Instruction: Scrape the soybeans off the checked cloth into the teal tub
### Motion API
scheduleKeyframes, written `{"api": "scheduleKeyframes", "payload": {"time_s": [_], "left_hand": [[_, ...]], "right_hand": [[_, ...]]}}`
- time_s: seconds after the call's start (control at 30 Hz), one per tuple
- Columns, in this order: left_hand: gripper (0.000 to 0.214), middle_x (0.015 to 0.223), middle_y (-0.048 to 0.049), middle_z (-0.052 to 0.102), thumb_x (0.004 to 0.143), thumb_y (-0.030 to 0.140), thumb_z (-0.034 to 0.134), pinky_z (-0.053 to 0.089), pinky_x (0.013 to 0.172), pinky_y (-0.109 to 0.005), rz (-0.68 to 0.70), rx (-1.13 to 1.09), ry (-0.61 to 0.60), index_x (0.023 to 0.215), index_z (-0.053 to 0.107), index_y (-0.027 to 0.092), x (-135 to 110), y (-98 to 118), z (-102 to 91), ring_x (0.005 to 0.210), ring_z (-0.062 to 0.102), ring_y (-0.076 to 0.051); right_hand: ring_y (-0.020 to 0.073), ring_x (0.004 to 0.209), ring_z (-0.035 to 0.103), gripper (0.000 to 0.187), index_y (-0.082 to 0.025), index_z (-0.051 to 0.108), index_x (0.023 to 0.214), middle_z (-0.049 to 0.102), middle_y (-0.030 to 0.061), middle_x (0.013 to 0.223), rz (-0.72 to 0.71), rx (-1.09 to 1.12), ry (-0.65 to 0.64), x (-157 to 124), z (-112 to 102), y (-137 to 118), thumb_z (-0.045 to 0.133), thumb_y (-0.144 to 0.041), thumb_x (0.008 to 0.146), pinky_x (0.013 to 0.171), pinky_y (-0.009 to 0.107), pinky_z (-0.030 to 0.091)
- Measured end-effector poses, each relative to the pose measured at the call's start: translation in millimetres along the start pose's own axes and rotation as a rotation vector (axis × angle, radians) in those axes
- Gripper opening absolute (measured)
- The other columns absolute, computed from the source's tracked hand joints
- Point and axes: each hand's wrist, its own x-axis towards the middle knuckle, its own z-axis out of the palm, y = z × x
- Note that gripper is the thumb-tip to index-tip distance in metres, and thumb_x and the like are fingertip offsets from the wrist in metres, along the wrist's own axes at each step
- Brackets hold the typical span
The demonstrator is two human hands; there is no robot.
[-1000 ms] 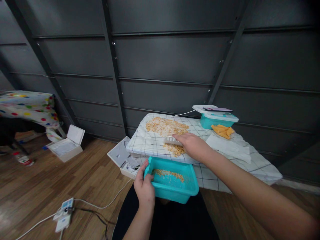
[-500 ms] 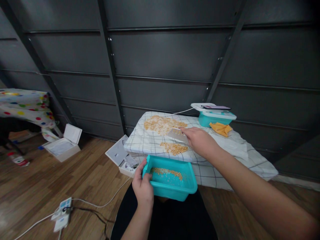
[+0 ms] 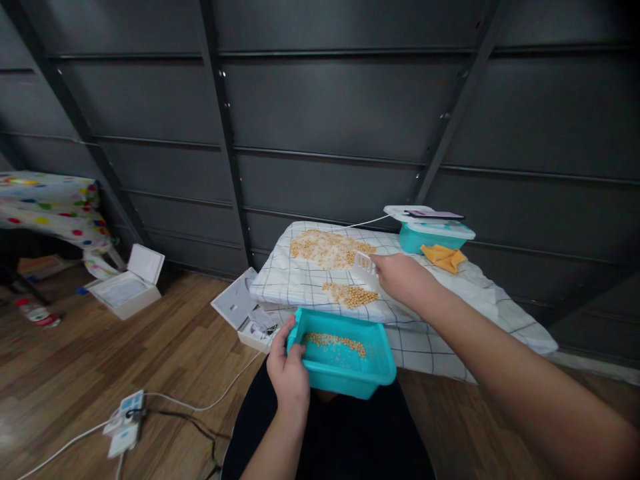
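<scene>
My left hand [image 3: 290, 367] grips the left rim of a teal plastic bin [image 3: 345, 383], which sits above my lap with a strip of yellow beans and white grains [image 3: 333, 341] inside. In my right hand [image 3: 405, 277] is a flat, pale plastic scraper [image 3: 364, 270] with slots, tilted up on edge. It stands over the checked cloth [image 3: 280, 283], to the right of a large pile of yellow beans mixed with white grains [image 3: 327, 250]. A smaller bean pile [image 3: 350, 295] lies nearer me, just beyond the bin.
A second teal box [image 3: 435, 238] with a white lid and a dark flat device [image 3: 435, 215] stands at the back right, an orange cloth [image 3: 444, 259] beside it. Open white boxes [image 3: 255, 330] and a power strip [image 3: 127, 423] with cables lie on the floor. A dark panelled wall closes the back.
My right hand has turned the scraper from nearly flat to steeply tilted and shifted it slightly right. My left hand and the bin have hardly moved.
</scene>
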Motion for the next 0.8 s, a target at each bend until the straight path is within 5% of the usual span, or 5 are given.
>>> {"api": "scheduleKeyframes", "payload": {"time_s": [0.47,0.8], "left_hand": [[0.046,0.121,-0.0045,0.065,0.065,0.011,0.052,0.036,0.105,-0.039,-0.020,-0.002,-0.012,0.107,0.067,0.021,-1.1,2.3,3.2,0.118,0.054,-0.025],[0.045,0.122,-0.0060,0.064,0.067,0.012,0.051,0.036,0.105,-0.040,-0.003,0.017,-0.020,0.109,0.065,0.019,-1.6,1.1,2.2,0.118,0.054,-0.025]], "right_hand": [[0.0275,0.074,0.067,0.038,-0.011,0.066,0.110,0.070,0.0179,0.082,0.016,-0.041,-0.010,-5.0,-12.1,-27.3,0.045,-0.006,0.079,0.058,0.032,0.047],[0.0247,0.080,0.066,0.027,-0.008,0.069,0.096,0.069,0.0183,0.088,0.081,0.014,-0.142,-3.7,-32.3,-42.9,0.050,-0.010,0.077,0.066,0.029,0.046]]}}
